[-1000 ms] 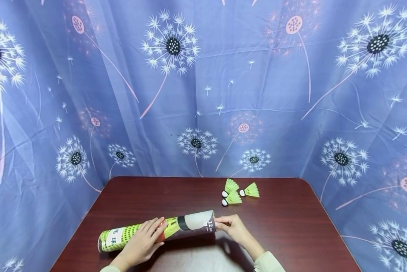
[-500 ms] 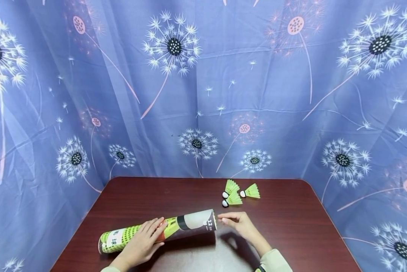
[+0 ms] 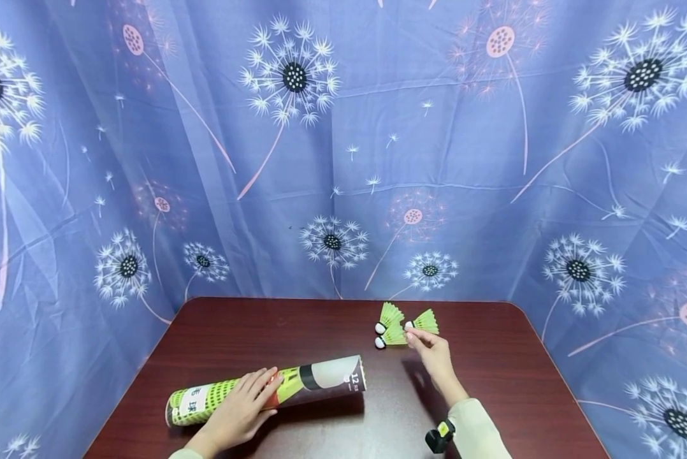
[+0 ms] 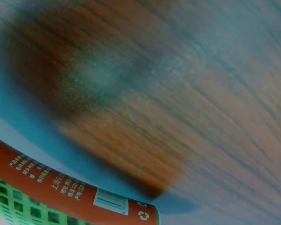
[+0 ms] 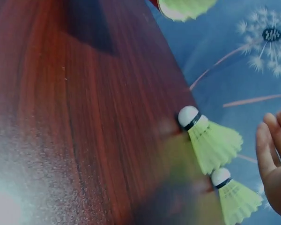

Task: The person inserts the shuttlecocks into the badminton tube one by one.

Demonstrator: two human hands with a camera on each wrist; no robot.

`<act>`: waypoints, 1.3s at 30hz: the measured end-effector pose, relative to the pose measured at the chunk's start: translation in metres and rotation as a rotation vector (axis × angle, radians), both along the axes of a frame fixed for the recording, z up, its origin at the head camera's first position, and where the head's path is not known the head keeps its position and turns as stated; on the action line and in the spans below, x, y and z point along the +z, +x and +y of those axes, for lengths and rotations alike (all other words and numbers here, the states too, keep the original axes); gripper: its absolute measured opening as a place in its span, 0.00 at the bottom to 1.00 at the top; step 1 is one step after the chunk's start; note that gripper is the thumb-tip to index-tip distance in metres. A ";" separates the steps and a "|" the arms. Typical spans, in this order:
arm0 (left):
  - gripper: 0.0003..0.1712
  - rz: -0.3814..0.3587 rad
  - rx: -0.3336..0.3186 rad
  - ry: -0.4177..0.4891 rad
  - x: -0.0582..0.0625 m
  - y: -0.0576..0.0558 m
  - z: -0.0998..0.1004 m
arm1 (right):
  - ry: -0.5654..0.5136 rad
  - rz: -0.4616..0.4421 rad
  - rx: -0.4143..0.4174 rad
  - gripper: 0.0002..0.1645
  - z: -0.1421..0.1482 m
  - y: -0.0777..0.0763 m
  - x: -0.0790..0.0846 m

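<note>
A long printed shuttlecock tube lies on its side, its right end open with a pale yellow-green rim inside. My left hand grips it around the middle, fingers over the top and thumb on the near side. In the left wrist view only part of the tube shows. At the back, my right hand has its fingertips right at the white cork of the rightmost yellow-green shuttlecock. Two more, an upper shuttlecock and a lower shuttlecock, lie close together just left of it.
The dark red wooden table has rounded back corners. Behind and beside it hangs a blue curtain with dandelion prints. A black device sits at the right wrist.
My right hand has left the tube's open end and moved back and to the right to the shuttlecocks. The left hand and the tube have stayed in place.
</note>
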State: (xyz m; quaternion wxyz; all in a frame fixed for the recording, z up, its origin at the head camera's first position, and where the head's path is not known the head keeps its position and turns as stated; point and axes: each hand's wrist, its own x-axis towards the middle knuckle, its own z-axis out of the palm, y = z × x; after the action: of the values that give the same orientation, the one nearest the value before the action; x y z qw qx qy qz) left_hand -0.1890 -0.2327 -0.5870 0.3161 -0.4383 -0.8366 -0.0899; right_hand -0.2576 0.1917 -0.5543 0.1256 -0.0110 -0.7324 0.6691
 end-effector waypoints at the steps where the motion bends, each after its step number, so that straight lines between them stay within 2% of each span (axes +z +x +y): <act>1: 0.34 0.003 0.000 0.000 0.000 0.000 0.000 | 0.008 0.004 -0.027 0.15 0.001 -0.003 -0.001; 4: 0.33 0.007 -0.001 -0.002 0.000 0.000 0.000 | 0.051 0.021 -0.075 0.15 0.003 -0.010 -0.006; 10: 0.33 0.000 0.002 -0.008 0.002 0.000 0.001 | 0.129 0.021 -0.099 0.14 0.002 -0.020 -0.014; 18: 0.34 0.011 0.001 0.002 0.000 -0.001 -0.002 | 0.217 -0.085 -0.112 0.15 0.000 -0.024 -0.025; 26: 0.34 0.011 0.009 0.013 0.001 -0.002 -0.004 | 0.138 -0.157 -0.080 0.14 0.000 -0.026 -0.031; 33: 0.32 0.057 0.009 0.014 0.003 -0.002 -0.003 | 0.184 -0.191 -0.062 0.12 0.000 -0.024 -0.038; 39: 0.32 0.058 0.018 0.012 0.005 -0.003 -0.004 | 0.159 -0.190 -0.072 0.11 0.000 -0.023 -0.037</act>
State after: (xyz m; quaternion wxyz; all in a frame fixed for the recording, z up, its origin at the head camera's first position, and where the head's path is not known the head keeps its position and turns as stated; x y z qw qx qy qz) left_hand -0.1921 -0.2363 -0.5817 0.3437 -0.4313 -0.8304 -0.0793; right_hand -0.2804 0.1921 -0.5913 0.0800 -0.0909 -0.7908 0.6000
